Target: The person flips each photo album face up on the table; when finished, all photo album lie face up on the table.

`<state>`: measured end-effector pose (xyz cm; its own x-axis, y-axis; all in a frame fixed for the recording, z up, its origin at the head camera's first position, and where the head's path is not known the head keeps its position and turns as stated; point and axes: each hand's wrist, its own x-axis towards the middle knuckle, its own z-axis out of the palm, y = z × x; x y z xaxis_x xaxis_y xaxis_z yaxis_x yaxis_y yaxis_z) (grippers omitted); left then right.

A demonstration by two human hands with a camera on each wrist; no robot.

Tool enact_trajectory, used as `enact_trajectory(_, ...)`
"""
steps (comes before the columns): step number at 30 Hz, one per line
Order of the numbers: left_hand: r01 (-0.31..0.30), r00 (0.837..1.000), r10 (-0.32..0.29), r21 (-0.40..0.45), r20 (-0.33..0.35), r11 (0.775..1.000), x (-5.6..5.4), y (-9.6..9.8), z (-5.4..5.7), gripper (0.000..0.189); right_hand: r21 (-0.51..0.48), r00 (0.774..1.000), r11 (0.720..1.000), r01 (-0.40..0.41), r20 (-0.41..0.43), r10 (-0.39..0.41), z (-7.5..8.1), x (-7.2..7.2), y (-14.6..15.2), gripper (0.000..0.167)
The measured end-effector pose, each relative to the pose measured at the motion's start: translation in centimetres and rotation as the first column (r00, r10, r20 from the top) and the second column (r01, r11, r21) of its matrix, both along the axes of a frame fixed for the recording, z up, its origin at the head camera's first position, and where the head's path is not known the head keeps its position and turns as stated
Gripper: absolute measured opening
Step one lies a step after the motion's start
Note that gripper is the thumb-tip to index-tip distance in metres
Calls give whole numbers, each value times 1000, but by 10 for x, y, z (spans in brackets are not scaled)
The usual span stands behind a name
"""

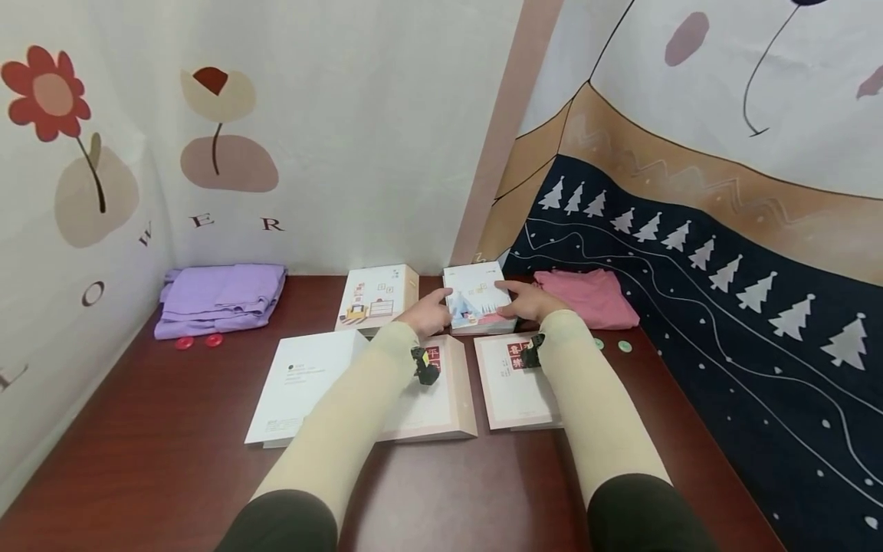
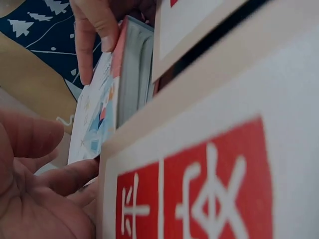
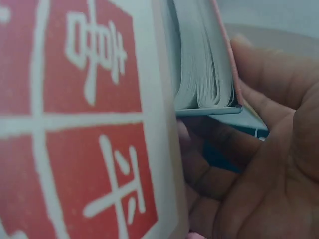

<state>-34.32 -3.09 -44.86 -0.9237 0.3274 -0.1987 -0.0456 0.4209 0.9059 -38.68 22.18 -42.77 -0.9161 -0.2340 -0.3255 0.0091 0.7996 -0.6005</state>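
Both hands are at a small book point(image 1: 476, 295) with a blue and pink illustrated cover, at the back of the table. My left hand point(image 1: 426, 313) reaches its left side, fingertips right at the edge; in the left wrist view the thumb point(image 2: 35, 135) stands apart from the cover. From the right, my right hand point(image 1: 530, 300) grips the book, with thumb and index finger on the cover edge. The right wrist view shows its other fingers point(image 3: 209, 174) curled below the page block point(image 3: 204, 64). White books with red character squares point(image 1: 431, 391) point(image 1: 520, 383) lie under the forearms.
Left of the hands lies another illustrated book point(image 1: 375, 295), with a white book point(image 1: 303, 379) before it. Folded purple cloth point(image 1: 221, 295) and red discs point(image 1: 214, 340) are at the far left. Pink cloth point(image 1: 589, 295) and green discs point(image 1: 624, 346) lie right. Printed curtains border the table.
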Motion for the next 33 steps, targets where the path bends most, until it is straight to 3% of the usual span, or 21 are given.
enact_trajectory(5,-52,998,52,8,23,999,-6,4,-1,74,-81,998,995,53,45,-50,-3,-2,6,75)
enact_trajectory(11,-103,993,103,-8,65,995,-14,5,-4,76,-108,997,992,63,60,-56,-2,1,7,73)
enact_trajectory(18,-138,983,128,72,133,988,-14,7,-7,71,-133,999,990,36,33,-32,0,3,11,69)
enact_trajectory(26,-123,988,111,106,111,987,-12,6,-6,65,-176,994,982,68,93,-53,-4,-1,11,71)
enact_trajectory(30,-105,992,98,98,76,990,-12,11,-5,63,-250,983,959,130,162,-91,-7,-2,13,72)
enact_trajectory(33,-122,991,113,161,68,979,-12,17,-4,65,-305,972,936,174,208,-113,-8,-1,15,72)
